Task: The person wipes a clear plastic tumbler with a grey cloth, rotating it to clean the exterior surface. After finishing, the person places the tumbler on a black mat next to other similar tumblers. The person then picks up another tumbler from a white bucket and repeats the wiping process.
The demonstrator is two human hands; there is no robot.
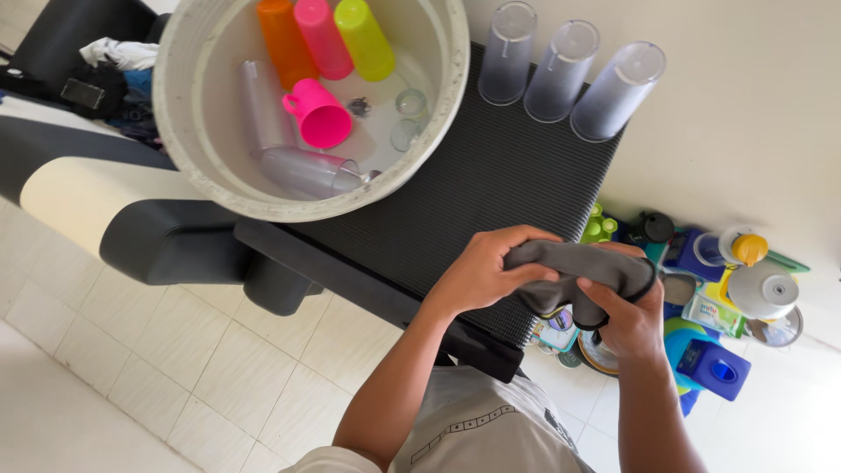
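Cloth wrapped over a tumbler, held in both hands above the bench edge.

Left hand point(480, 273) clenches the grey cloth point(580, 267) from the left; right hand point(629, 320) grips it from below, seemingly with a clear tumbler point(663, 287) inside. The cloth looks soft and light; the tumbler likely slick, best held around its body.

The grey cloth point(578, 267) hides whatever it wraps; the basin point(188, 166) is cut off above.
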